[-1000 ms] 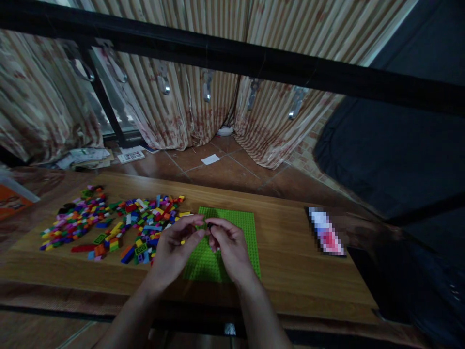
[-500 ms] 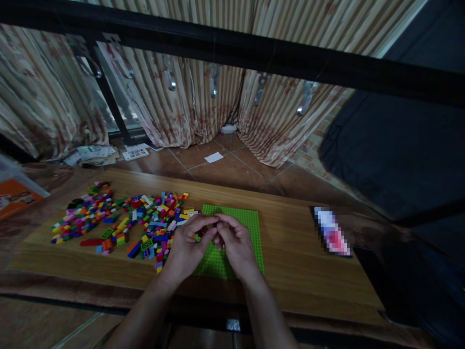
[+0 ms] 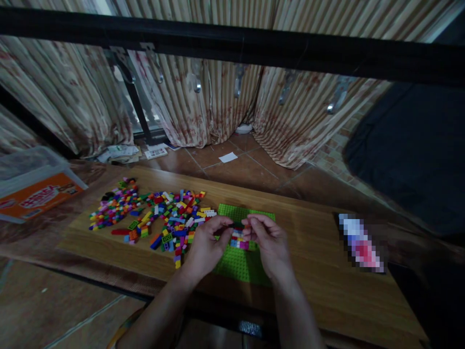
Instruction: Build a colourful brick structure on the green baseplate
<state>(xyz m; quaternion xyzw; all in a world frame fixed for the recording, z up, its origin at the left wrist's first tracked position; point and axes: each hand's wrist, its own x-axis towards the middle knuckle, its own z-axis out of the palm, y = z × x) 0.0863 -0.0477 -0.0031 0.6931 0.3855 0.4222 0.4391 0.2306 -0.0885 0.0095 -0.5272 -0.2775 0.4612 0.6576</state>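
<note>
Over a green studded baseplate [image 3: 247,271], my left hand [image 3: 209,245] and my right hand [image 3: 271,245] face each other with a small gap between the fingertips. Thumb and forefinger of my left hand are pinched, and something small and dark shows near their tips. My right hand is also pinched; whatever lies in its fingers is too small to name. Beneath the fingers, a cluster of joined building bricks [image 3: 240,241] in pink, white, blue, yellow and red sits on the baseplate, partly hidden by my hands.
Loose coloured bricks [image 3: 181,213] are spread over the left of the wooden table [image 3: 305,271]. A clear box with an orange label [image 3: 43,196] stands at the far left. A pixelated phone-like object [image 3: 361,245] lies at the right. A black bar [image 3: 232,41] crosses above.
My hands have moved apart from touching fingertips, uncovering the brick cluster on the baseplate. The camera view has turned left, so more of the clear box shows.
</note>
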